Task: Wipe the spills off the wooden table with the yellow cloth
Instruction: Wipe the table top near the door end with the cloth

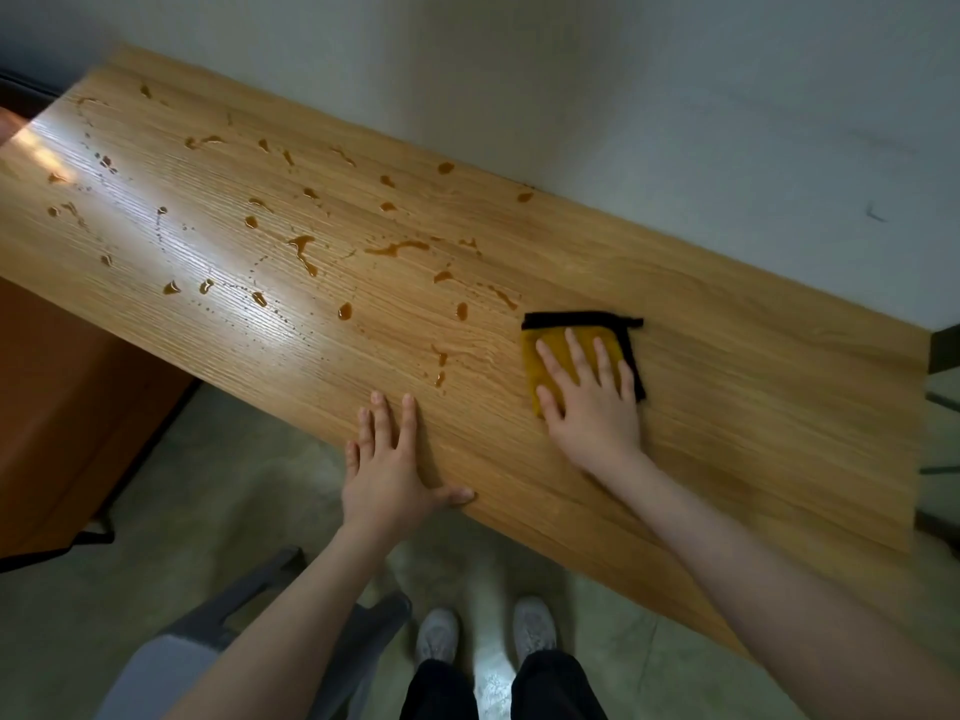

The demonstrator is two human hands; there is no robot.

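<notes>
Right hand [592, 402] pressing the yellow cloth [550, 363] flat with spread fingers near the middle of the table [727, 407]; left hand [389, 470], fingers straight and holding nothing, braces on the near edge. Amber spills [301, 249] dot the surface from just beside the cloth to the far left end. Firm, overlapping strokes leftward likely serve best; the wall bounds the far edge, leaving open room leftward.
</notes>
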